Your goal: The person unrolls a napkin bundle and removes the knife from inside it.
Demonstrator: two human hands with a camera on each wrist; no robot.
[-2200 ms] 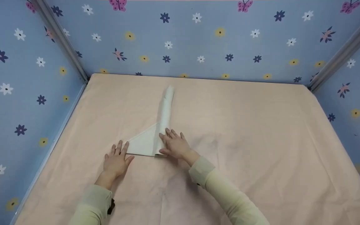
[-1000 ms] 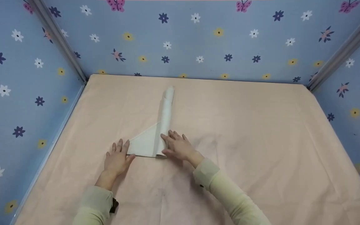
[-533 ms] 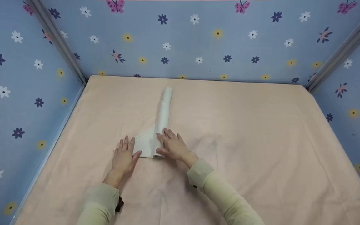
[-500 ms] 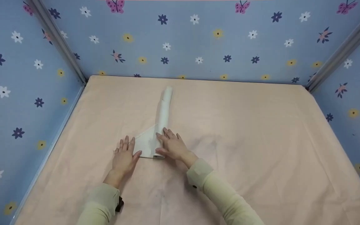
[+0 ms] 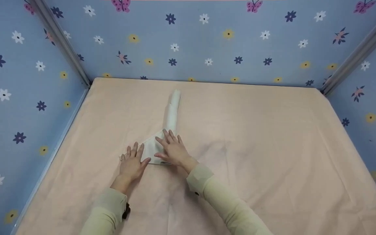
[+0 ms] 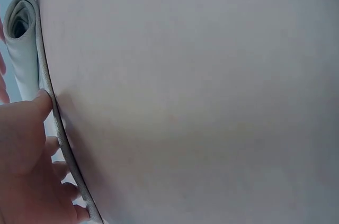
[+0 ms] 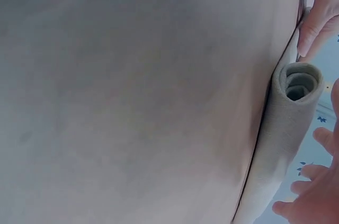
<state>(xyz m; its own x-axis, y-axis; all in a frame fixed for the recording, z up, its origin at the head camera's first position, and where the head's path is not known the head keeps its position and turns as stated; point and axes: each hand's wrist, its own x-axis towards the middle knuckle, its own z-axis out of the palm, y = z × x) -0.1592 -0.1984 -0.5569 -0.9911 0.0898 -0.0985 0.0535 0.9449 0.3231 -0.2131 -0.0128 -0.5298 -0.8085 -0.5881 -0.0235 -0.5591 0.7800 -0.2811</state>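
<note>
A pale grey-green cloth lies partly rolled up on the table, its long roll (image 5: 173, 114) pointing away from me. To the roll's left, a flat flap (image 5: 150, 151) of the same cloth is spread out. My left hand (image 5: 132, 165) rests on the flap's left end, fingers straight and thumb at the near edge. Over the near part of the roll is my right hand (image 5: 174, 152), fingers spread and reaching toward the flap. The right wrist view shows the roll's hollow, coiled end (image 7: 301, 83) below the right hand's spread fingers (image 7: 310, 172).
A peach tablecloth (image 5: 266, 140) with light creases covers the table. Blue flower-patterned panels (image 5: 194, 42) stand behind it and at both sides, with grey metal posts (image 5: 65, 45) at the corners.
My left hand has slid right along the flap, and less of the flap shows between the hands. My right hand has moved left across the near end of the roll.
</note>
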